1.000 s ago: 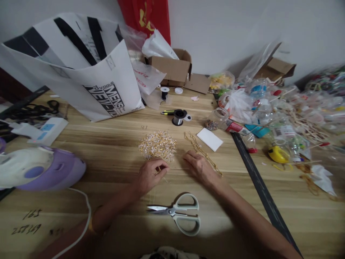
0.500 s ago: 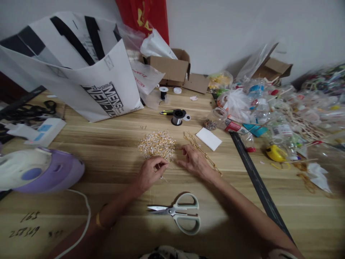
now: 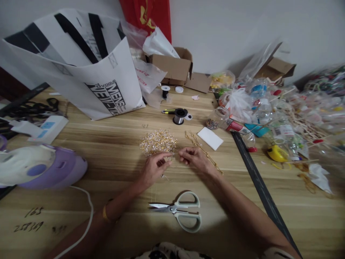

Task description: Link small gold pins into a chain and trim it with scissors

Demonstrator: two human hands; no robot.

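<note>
A loose pile of small gold and clear beads (image 3: 159, 141) lies on the wooden table in front of me. At its near edge is my left hand (image 3: 156, 167), thumb and index finger apart, with no held thing visible. My right hand (image 3: 194, 158) is just to the right of the pile, its thumb and fingertips pinched together; whatever sits between them is too small to make out. Beneath my left hand a short beaded strand (image 3: 165, 177) rests on the wood. A gold chain (image 3: 206, 154) stretches along the far side of my right hand.
Grey-handled scissors (image 3: 179, 210) lie partly spread nearby. Beyond the pile stand a wire spool (image 3: 179, 117) and a folded white paper (image 3: 210, 138). A purple and white iron (image 3: 54, 167) is at left, near a large paper bag (image 3: 107, 82). Plastic bottles (image 3: 262, 108) clutter the right.
My right hand's fingers have closed from spread to a pinch. My left thumb and index finger have parted from a pinch. The whole view has shifted slightly.
</note>
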